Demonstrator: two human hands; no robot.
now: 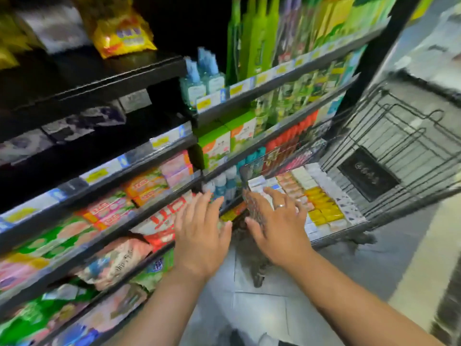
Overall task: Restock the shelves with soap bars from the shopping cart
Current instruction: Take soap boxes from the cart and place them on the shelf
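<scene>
A black wire shopping cart (389, 136) stands at the right, its floor packed with rows of boxed soap bars (316, 196) in white, peach and yellow. My right hand (277, 221), a ring on one finger, stretches over the cart's near corner with straight fingers reaching the white boxes at the front left. My left hand (202, 228) hovers flat with fingers spread, between the cart and the shelf (139, 221), holding nothing. Soap packs in red, pink, orange and green (117, 208) line the shelves at the left. The frame is motion-blurred.
Black shelving fills the left and middle, with sanitiser bottles (202, 81), green boxes (224, 141) and toothpaste cartons above. A black upright post (374, 56) stands beside the cart. Grey tiled floor (262, 308) lies below my arms.
</scene>
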